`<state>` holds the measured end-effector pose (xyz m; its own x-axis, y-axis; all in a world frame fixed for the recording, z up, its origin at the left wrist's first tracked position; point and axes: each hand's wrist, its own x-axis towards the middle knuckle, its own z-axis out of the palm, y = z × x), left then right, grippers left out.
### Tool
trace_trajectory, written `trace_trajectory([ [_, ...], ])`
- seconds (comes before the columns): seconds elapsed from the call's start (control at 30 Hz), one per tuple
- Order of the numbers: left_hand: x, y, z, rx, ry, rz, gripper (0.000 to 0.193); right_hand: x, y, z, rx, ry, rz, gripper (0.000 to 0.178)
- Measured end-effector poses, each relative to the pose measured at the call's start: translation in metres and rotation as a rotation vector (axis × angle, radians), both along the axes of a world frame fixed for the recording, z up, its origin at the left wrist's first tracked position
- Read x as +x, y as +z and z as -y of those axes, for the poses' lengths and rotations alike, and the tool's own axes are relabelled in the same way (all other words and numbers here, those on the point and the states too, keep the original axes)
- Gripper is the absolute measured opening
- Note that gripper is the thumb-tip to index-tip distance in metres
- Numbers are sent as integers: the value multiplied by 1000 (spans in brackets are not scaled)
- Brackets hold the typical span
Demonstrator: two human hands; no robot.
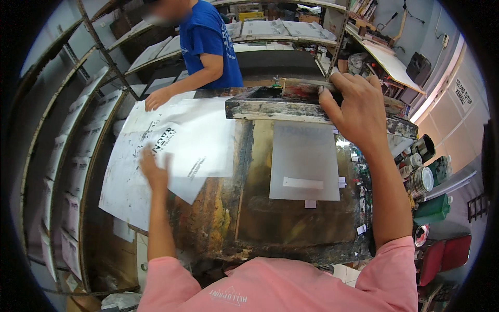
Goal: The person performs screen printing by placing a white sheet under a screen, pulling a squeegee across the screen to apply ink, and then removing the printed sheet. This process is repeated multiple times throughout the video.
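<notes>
Gripping a wooden bar [304, 89], our right hand [359, 109], two o'clock.
Left hand [154, 170] spread, contact unclear; nine-o'clock sheet [182, 176] seems flimsy, best edge-held.

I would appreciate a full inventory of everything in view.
Table: one, brown, centre
Loose sheets: several, printed white, table's left
Translucent sheet: one, greyish, table's right
Paper tabs: several, white, around that sheet
Frame: one, ink-stained, table's far side
Racks: several, dark, left and back
Racked sheets: many, white, on shelves
Cans: several, mixed, right
Container: one, green, right
Chair: one, red, lower right
Co-worker: one, blue-shirted, back left
Shirt: one, pink, bottom
Left hand: one, bare, over loose sheets
Right hand: one, bare, at frame
</notes>
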<state>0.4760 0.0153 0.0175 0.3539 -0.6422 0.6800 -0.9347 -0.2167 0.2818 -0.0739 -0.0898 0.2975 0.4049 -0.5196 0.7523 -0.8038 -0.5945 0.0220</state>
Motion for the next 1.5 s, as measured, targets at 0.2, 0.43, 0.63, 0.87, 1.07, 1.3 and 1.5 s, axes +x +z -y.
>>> trace_trajectory([
  [0.2,-176,-5,13,720,-592,343,129,0,13,10,10,3,-14,39],
  [0.43,-388,-14,18,643,-1019,95,136,0,7,17,-12,-13,1,43],
  [0.63,-467,-17,18,612,-1088,117,137,-5,25,15,127,-66,-98,44],
  [0.87,-464,-21,19,521,-1159,132,134,2,38,12,126,-80,-91,45],
  [1.07,-453,-11,18,435,-1179,21,133,-5,48,12,253,87,-44,48],
  [1.3,-303,124,15,-193,-1059,-1419,103,-12,-35,-18,109,3,-108,70],
  [1.5,-290,49,-54,202,-628,-1015,123,-48,-133,-53,689,323,-336,30],
])
